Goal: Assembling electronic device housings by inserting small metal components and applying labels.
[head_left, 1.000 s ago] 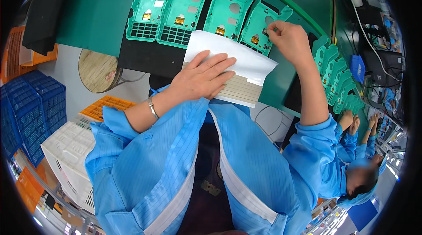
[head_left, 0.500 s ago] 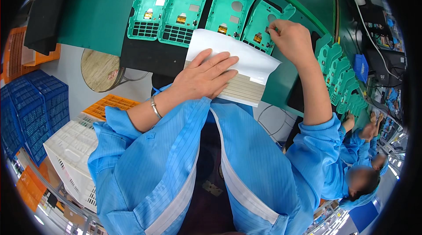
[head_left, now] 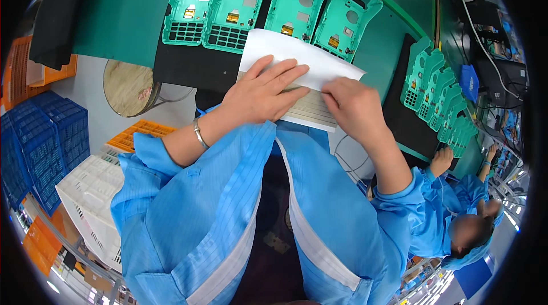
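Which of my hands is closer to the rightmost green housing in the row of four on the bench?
Right. The right hand lies just below that rightmost green housing; the left hand presses the white sheet further left.

At the centre of the frame the left hand [head_left: 264, 95] lies flat, fingers spread, on a white sheet [head_left: 297, 59] that covers a stack of pale strips [head_left: 311, 111]. The right hand [head_left: 353, 108] rests on the stack's right side, pinching the sheet's edge. Above them, four green plastic housings [head_left: 268, 5] lie in a row on a black mat [head_left: 194, 68] on the green desk [head_left: 120, 14]. At the lower right a co-worker's sleeve [head_left: 451, 202] shows.
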`<state>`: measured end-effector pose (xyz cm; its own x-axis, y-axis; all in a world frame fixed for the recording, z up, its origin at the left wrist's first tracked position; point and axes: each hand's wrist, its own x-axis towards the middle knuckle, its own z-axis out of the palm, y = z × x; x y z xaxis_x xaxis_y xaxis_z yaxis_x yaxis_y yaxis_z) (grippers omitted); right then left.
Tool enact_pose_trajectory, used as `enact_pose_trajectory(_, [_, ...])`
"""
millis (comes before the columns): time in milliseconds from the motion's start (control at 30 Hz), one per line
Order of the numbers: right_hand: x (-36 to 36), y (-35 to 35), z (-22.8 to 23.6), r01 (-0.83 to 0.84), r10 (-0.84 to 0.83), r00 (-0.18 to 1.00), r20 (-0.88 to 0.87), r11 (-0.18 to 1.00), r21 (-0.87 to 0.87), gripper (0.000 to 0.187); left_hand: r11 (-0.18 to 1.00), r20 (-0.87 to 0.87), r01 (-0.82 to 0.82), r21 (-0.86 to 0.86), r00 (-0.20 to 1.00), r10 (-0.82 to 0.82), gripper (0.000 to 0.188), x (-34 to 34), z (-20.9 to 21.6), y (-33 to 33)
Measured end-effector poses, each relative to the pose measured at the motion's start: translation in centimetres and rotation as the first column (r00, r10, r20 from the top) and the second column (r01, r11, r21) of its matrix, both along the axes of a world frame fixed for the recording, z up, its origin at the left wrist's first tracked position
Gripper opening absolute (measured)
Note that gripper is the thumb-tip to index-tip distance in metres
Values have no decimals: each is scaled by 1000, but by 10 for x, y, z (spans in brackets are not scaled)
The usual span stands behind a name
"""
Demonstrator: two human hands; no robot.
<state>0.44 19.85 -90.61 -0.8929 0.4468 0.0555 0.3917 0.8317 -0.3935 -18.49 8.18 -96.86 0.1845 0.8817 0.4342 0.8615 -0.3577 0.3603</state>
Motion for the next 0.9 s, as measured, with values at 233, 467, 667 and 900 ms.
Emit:
enact_pose_trajectory(233, [0, -2, -4, -51, 40, 996, 85, 990, 130, 6, 998, 20, 6, -58, 1000, -4, 37, 0, 2, -1])
enact_pose_trajectory(467, [1, 20, 17, 307, -226, 951, 210, 776, -551, 9, 999, 32, 0, -40, 999, 2, 37, 0, -1, 0])
enact_pose_trajectory(667, [-41, 43, 27, 305, -314, 948, 59, 835, -458, 13, 999, 17, 3, 48, 1000, -4, 28, -1, -4, 1])
enact_pose_trajectory(900, [-89, 77, 13, 195, -183, 979, 86, 967, -166, 14, 997, -12, 19, 79, 1000, -19, 31, -1, -9, 1])
